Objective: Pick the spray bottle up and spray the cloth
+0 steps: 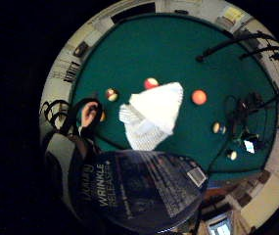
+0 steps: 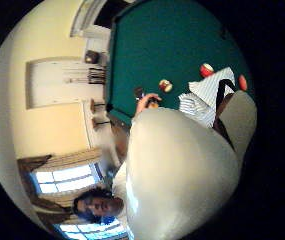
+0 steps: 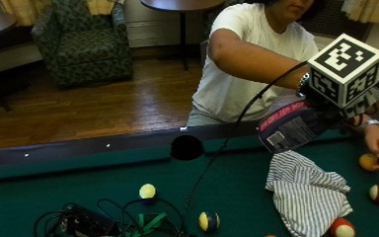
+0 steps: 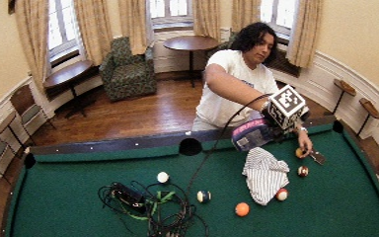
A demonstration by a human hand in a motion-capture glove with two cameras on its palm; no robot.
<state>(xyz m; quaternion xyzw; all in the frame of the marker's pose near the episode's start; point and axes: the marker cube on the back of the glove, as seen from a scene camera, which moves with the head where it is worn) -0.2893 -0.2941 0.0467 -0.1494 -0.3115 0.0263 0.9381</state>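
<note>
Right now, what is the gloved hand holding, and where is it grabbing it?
The right hand holds the spray bottle above the striped cloth. Which part it grips cannot be told.

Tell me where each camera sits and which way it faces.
Little-finger palm view: on the palm, looking over the bottle at the cloth; bare hand shows.
Thumb palm view: beside the bottle, facing the table; bare hand shows.
Outside view: across the table, facing the person; right hand holds the bottle.
Wide view: higher, same side.
All share the cloth.

outside views face the person across the table (image 3: 58,197), one near, one higher and wider; both palm views look down, sharing the striped cloth (image 1: 151,115).
</note>
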